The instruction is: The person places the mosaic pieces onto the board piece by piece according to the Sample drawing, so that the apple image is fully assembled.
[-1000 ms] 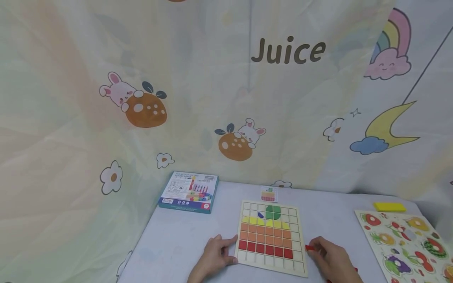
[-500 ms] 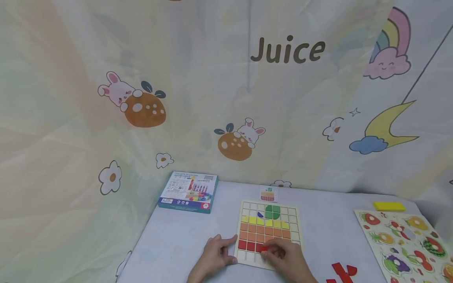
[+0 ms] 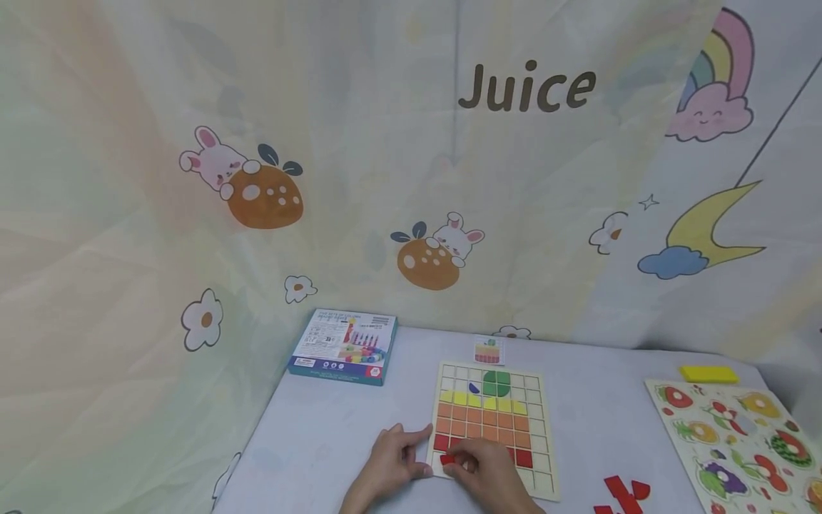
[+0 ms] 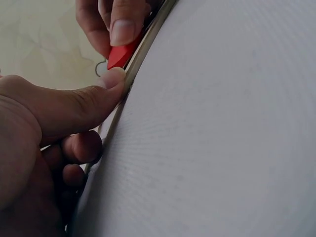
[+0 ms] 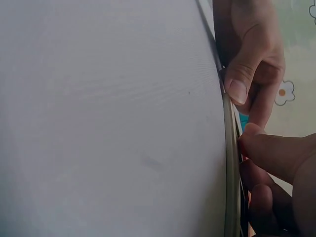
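Observation:
On the table lies a square wooden grid board (image 3: pixel 543 467) filled with rows of coloured tiles: green, yellow, orange and red, plus a small blue piece. My left hand (image 3: pixel 387 462) rests at the board's left edge, thumb and index finger spread apart and touching it. Between thumb and fingers my right hand (image 3: pixel 489 471) pinches a red tile (image 3: pixel 447 460), low over the bottom-left squares. The red tile (image 4: pixel 118 55) also shows in the left wrist view, close beside the left thumb. Part of the red row is hidden behind the right hand.
Several loose red pieces (image 3: pixel 621 494) lie right of the board. A small picture card (image 3: pixel 489 351) stands behind it. A boxed set (image 3: pixel 343 348) lies at the back left; a fruit puzzle board (image 3: pixel 738 442) and a yellow block (image 3: pixel 709 375) are at the right.
My right hand has brought the red tile from right of the board across to its lower-left corner, uncovering the loose red pieces. The left hand has stayed at the edge.

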